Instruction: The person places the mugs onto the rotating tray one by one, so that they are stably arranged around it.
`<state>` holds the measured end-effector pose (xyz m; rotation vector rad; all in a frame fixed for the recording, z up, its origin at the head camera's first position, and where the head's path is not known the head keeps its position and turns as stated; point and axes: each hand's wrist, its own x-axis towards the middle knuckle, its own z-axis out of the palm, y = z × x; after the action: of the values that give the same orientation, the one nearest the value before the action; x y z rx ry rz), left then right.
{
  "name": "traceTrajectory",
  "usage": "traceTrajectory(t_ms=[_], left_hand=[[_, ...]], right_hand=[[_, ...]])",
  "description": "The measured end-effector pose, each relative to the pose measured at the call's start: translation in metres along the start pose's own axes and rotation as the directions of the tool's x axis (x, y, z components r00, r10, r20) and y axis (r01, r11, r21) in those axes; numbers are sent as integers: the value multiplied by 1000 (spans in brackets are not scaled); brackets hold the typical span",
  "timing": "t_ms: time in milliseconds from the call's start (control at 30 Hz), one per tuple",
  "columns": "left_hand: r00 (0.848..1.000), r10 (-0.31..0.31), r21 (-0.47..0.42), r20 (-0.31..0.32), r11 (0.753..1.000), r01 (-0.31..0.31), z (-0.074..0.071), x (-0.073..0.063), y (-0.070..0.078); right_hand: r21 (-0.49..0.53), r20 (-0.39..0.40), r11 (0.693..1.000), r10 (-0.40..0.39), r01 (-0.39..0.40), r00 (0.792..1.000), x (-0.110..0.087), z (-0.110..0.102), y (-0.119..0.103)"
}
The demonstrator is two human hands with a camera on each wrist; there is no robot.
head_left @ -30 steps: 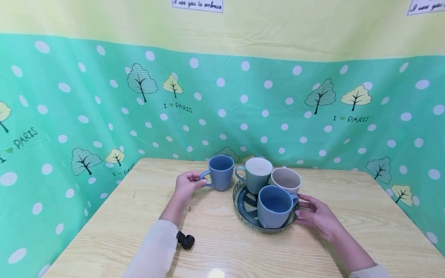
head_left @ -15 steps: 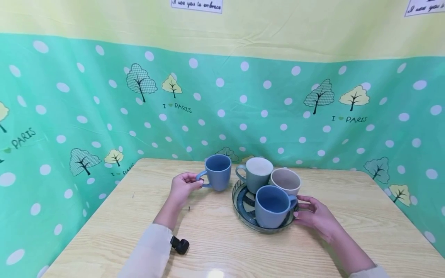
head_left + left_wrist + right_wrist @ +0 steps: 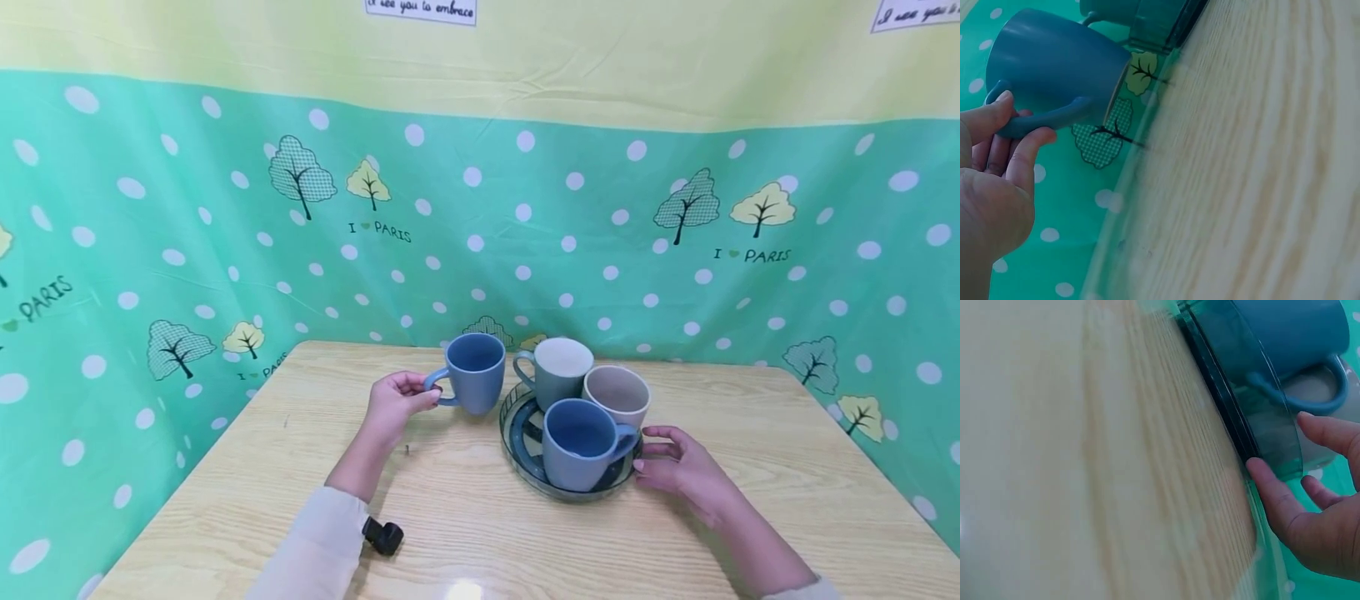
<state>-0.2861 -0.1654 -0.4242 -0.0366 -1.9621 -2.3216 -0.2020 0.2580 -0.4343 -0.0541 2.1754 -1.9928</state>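
Note:
My left hand pinches the handle of a blue mug, upright left of the dish; in the left wrist view the mug hangs clear of the tabletop. A round, clear-walled dish with a dark patterned base holds three mugs: a blue-grey one in front, a grey-green one behind with its handle to the left, and a pinkish one at back right. With fingers extended, my right hand touches the dish's right side; in the right wrist view the thumb lies low against its wall.
Under everything is a light wooden table, with a small dark mark on it. A green and yellow printed curtain hangs behind and along the left side. On my left wrist sits a black device.
The front mug on the dish has shifted left and the grey-green one slightly right, as the dish turns a little. My left hand has moved slightly left with its mug.

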Motion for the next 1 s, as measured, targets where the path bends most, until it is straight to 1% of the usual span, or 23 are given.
traceTrajectory(t_ms=[167,333,400,467,533,667,733,800,1000], left_hand=[[1000,7,-15,29,1000,-6,4,-4,7],[999,21,-36,41,999,-20,9,-6,11],[999,27,-48,42,999,-25,11,-7,12],[998,33,-54,45,998,-30,15,-8,13],[998,34,-60,50,998,-31,19,-10,15],[998,28,-73,56,997,-24,25,-13,17],[998,25,-83,56,996,-20,28,-15,18],[998,28,-86,62,996,-22,30,-16,19],[997,35,-94,65,995,-29,35,-18,19]], right_hand=[[-34,17,999,-15,16,1000,0,-9,0],[-138,46,988,-58,64,997,5,-16,1],[-163,59,984,-68,77,996,7,-18,1],[-141,65,987,-63,71,996,10,-19,1],[-95,78,994,-51,58,996,12,-19,1],[4,124,999,-47,47,991,16,-20,1],[31,144,998,-51,47,988,18,-20,2],[46,155,998,-52,46,986,19,-20,2],[48,149,998,-50,43,988,20,-18,1]])
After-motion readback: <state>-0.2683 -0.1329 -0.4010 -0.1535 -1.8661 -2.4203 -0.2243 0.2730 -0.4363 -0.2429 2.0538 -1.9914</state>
